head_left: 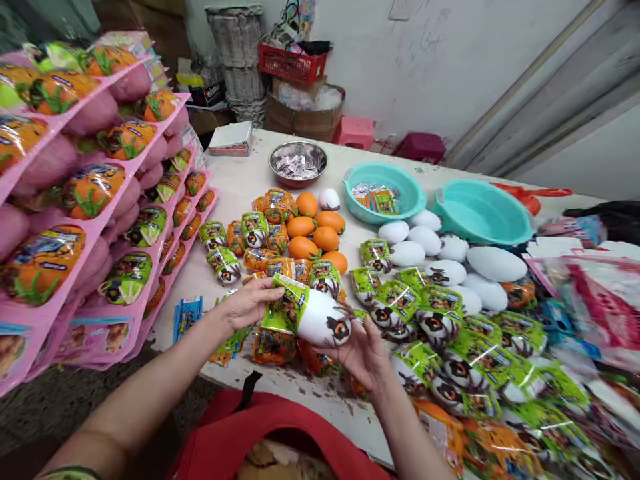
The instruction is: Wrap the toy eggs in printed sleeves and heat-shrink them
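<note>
Over the near side of the table, a white egg-shaped toy (323,319) lies tilted between my hands, with a green printed sleeve (291,300) around its left end. My left hand (253,303) pinches the sleeve's edge between thumb and fingers. The egg's right end, which bears a dark eye-like print, rests in the curled fingers of my right hand (364,355). Beneath them lie orange printed wrappers (274,347). Beyond are plain orange eggs (303,247) and wrapped ones. Several green-sleeved white eggs (395,301) are heaped right of my right hand.
Pink blister trays (107,233) of wrapped eggs stand stacked at the left. A steel bowl (287,179) with small packets and two teal basins (407,219), (483,237) sit at the back. Plain white eggs (407,254) lie before the basins.
</note>
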`<state>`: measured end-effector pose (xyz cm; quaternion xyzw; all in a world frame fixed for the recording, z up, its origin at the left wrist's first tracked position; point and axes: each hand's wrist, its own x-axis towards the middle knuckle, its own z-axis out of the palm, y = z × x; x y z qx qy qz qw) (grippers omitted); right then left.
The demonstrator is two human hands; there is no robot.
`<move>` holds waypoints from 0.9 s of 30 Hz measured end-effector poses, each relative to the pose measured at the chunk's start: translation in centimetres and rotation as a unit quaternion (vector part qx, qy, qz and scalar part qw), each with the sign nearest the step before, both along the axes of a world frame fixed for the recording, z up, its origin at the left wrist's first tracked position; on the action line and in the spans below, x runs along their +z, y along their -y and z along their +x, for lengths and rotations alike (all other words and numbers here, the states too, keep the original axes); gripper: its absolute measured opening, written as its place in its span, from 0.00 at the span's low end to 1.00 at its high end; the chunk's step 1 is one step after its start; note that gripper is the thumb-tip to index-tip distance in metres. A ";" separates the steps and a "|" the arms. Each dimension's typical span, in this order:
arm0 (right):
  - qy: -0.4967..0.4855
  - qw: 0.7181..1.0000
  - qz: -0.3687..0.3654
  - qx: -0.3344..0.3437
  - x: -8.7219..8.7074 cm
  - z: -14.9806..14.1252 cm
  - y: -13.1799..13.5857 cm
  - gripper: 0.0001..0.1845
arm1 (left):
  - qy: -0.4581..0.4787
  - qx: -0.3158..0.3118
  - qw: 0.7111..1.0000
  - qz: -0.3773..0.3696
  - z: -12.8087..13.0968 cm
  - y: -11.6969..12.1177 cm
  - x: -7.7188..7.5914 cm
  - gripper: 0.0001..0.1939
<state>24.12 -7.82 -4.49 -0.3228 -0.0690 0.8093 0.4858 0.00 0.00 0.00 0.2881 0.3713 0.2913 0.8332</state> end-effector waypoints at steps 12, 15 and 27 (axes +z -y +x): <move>0.073 0.959 0.004 0.275 -3.1 -0.7 0.6 0.32 | -0.152 -0.116 0.979 0.069 -0.6 0.6 0.3 0.15; 0.107 0.952 0.063 0.280 -2.4 -2.0 0.5 0.40 | -0.181 -0.131 0.971 0.086 -0.9 1.0 0.1 0.14; 0.229 0.947 0.117 0.192 -1.4 -4.8 0.9 0.47 | -0.261 -0.165 0.941 0.138 0.5 0.5 0.1 0.12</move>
